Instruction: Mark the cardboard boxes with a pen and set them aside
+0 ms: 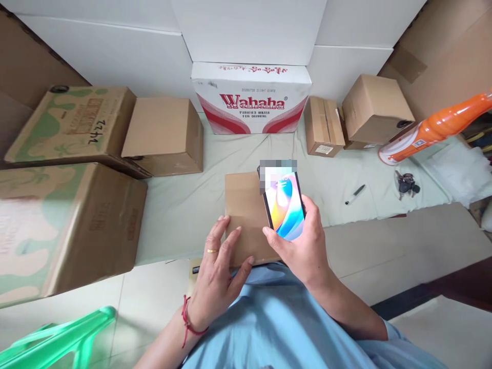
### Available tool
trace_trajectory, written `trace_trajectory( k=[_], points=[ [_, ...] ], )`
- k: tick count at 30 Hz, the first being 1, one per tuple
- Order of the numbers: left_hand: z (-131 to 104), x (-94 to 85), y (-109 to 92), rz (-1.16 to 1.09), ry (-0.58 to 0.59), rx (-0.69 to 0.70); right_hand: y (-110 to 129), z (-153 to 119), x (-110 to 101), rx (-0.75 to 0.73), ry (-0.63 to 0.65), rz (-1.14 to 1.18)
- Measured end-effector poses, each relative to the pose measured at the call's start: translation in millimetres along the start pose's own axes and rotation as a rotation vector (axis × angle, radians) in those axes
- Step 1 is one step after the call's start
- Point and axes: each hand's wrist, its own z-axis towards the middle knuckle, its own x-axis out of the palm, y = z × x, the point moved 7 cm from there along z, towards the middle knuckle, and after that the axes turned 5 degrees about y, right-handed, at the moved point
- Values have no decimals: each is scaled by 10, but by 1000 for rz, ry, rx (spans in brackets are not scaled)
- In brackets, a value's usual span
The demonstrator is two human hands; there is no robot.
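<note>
A smartphone (pixel 286 207) with a lit, colourful screen is held upright in my right hand (pixel 307 246), thumb on its lower left edge and fingers around its right side. Part of its top is pixelated. Below and to the left of the phone, a small brown cardboard box (pixel 244 205) stands at the table's front edge, close to my body. My left hand (pixel 219 261) rests on the left part of this box with its fingers spread, a ring on one finger and a red string round the wrist. The phone hides the box's upper right part.
A white and red Wahaha carton (pixel 251 105) stands at the back. Brown boxes (pixel 165 133) are on the left and right. A pen (pixel 354 195), keys (pixel 406 184) and an orange bottle (pixel 434 128) are at right. A green stool (pixel 65 335) stands at lower left.
</note>
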Motion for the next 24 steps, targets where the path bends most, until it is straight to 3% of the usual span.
trace_trajectory(
  k=[5,8,12,15,18,20,22,24],
  points=[
    [-65,-35,63,-19,-56,-51,56,-5,-14,-32,-26,-46],
    [-187,-84,215,-129,-133,-177,-119,98,-117,40,-22,-55],
    [-508,-94,624,-334,-192,-546,-774,337,-396,286,-35,-188],
    [-756,42,842,-528,-86,-869,-1339,439,-571,465,-33,-352],
    [-878,238,793,-857,6,-1081,-1730,427,-609,569,16,-427],
    [-865,321,678,-1000,27,-1125,-1861,386,-594,603,61,-455],
    [-812,365,579,-1050,40,-1111,-1879,366,-588,576,88,-501],
    [-754,396,519,-1059,54,-1071,-1777,389,-601,455,76,-554]
  ],
)
